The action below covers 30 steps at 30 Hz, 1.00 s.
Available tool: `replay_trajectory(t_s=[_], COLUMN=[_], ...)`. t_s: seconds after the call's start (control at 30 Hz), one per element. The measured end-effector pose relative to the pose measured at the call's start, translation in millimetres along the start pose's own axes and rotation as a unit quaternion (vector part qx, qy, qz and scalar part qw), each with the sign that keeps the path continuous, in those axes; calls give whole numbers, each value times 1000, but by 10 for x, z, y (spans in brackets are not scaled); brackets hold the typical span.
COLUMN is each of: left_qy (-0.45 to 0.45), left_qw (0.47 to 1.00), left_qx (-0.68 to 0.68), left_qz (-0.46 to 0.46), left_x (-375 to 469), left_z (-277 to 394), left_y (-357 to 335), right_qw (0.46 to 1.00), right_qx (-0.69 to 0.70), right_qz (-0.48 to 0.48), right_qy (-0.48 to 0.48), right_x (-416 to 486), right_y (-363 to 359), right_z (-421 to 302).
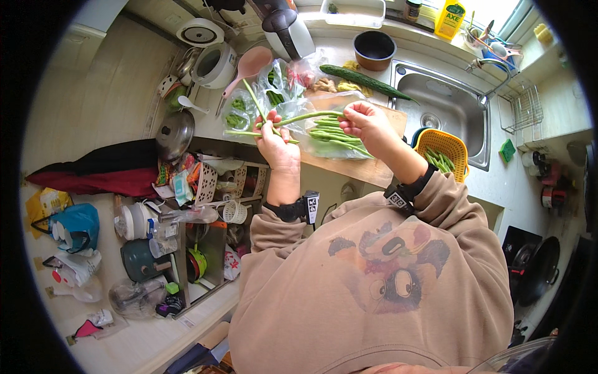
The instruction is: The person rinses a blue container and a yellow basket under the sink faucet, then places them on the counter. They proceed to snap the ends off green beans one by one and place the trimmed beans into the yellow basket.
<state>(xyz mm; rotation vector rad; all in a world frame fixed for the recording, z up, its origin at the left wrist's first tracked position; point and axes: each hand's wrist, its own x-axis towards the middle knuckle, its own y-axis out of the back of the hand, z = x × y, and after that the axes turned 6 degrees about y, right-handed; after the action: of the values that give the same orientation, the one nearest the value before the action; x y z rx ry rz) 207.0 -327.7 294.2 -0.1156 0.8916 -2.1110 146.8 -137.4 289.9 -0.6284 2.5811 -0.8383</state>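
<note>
My left hand [276,138] grips several long green beans [254,100] that stick out between its fingers at different angles. One bean [310,115] stretches from the left hand across to my right hand [362,121], whose fingertips pinch its end. Beneath the hands, more green beans [334,131] lie in a row on a clear plastic bag [317,148]. That bag rests on a wooden cutting board [373,170]. To the right, a yellow plastic basket [462,147] at the sink's near edge holds short bean pieces [438,160].
Behind the board lie a cucumber [366,82], ginger [324,85] and bagged green vegetables [275,86]. A dark-lined pot [374,49] stands beside the steel sink [444,100]. At left are a pink ladle [252,63], an uncovered rice cooker [212,65] and a metal lid [175,134].
</note>
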Motion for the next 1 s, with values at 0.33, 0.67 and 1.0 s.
replay_trajectory(t_s=[0.33,0.67,1.0], left_qy=[48,26,170], left_qw=[987,989,977], left_qx=[21,23,-9], left_qz=[-151,-143,-129], left_x=[-140,-147,-176], left_z=[19,173,189], left_y=[-213,-492,-504], right_qw=[999,989,882], right_qx=[-1,-126,-376], right_qz=[-37,-44,-74], right_qy=[34,65,274], right_x=[2,-59,-147], right_y=[-208,-225,-328], right_z=[-23,-165,-164])
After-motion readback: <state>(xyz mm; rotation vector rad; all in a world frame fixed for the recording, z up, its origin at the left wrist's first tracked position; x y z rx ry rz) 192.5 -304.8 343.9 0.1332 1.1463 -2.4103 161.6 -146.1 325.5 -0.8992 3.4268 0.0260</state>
